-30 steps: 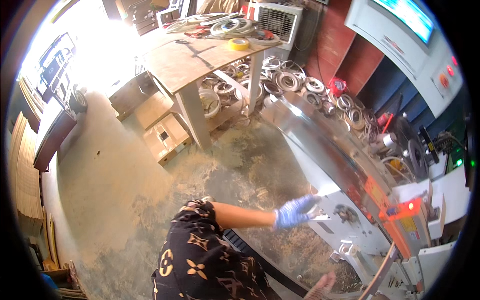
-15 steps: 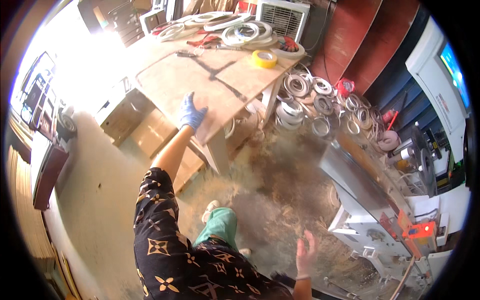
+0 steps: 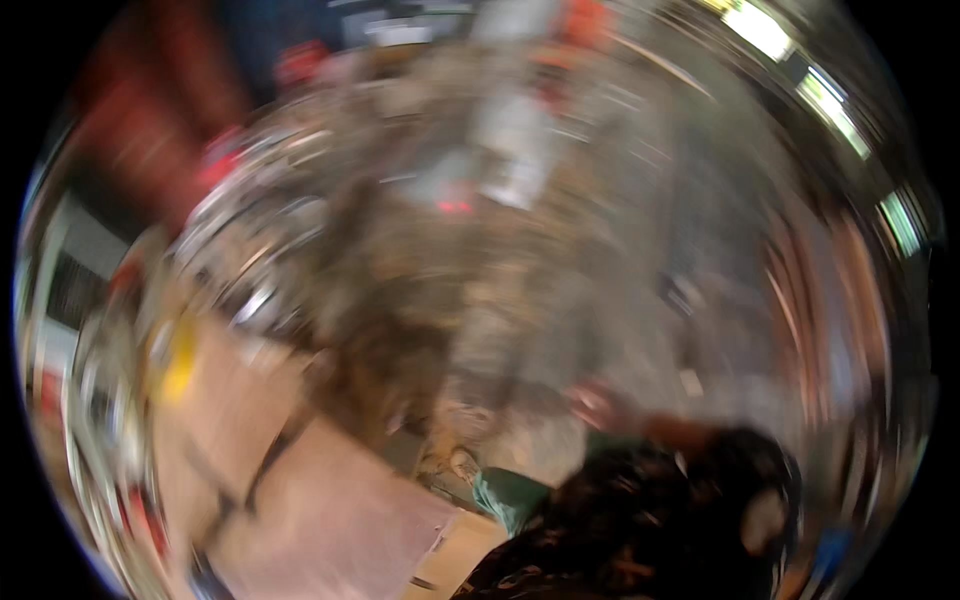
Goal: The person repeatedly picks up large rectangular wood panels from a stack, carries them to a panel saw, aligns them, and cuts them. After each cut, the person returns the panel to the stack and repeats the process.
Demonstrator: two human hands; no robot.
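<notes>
Motion smears the whole head view. My right hand [image 3: 595,403] is a reddish blur at the end of my forearm, in front of my dark patterned top, over the floor. Its fingers cannot be made out, and no held thing shows. I cannot find my left hand in the picture. At the lower left lies the wooden table top [image 3: 330,510] with dark streaks across it. A yellow tape roll [image 3: 178,360] sits near its far left part.
Blurred coils of edging strip [image 3: 265,240] lie beyond the table. Red panels [image 3: 160,120] stand at the upper left. A pale machine part [image 3: 515,150] with orange above it is at the top middle. My green trouser leg [image 3: 508,497] and shoe [image 3: 463,464] show below.
My view has swung to the right, so the table now sits at the lower left. My gloved left hand, earlier on the table, has gone from sight.
</notes>
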